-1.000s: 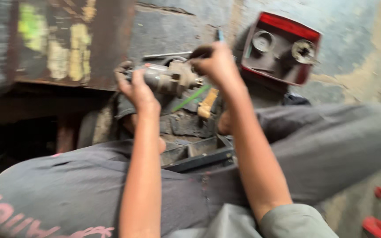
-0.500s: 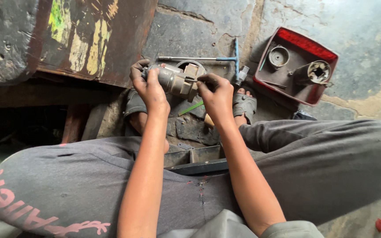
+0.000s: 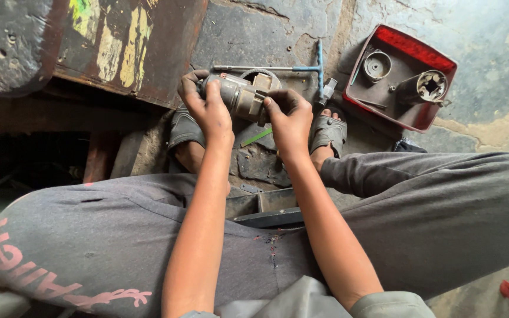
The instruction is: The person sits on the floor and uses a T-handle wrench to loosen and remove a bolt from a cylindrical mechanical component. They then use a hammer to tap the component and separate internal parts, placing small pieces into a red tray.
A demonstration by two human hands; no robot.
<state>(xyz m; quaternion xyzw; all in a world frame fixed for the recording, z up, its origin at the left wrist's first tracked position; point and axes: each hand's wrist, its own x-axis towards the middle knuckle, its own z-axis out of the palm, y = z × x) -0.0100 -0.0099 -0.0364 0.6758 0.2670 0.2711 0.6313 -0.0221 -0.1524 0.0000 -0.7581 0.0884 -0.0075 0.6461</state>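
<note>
1. Holding a dirty metal motor part (image 3: 240, 94) up over the floor (image 3: 266, 29), both hands work between the person's knees.
2. The left hand (image 3: 207, 109) has its fingers (image 3: 187, 82) wrapped tight around the round end of the motor part.
3. The right hand (image 3: 290, 118) has its fingers (image 3: 272, 101) pinched on the other end of it.
4. A long T-shaped tool (image 3: 290, 68) lies on the floor just behind the motor part.
5. A red tray (image 3: 419, 53) sits to the right, well apart from the hands, with a small round cup (image 3: 377, 65) and a metal cylinder (image 3: 425, 87) in it.
6. Two feet in sandals (image 3: 328, 131) rest on the floor below the hands.
7. A rusty painted box (image 3: 125, 47) stands at the left.
</note>
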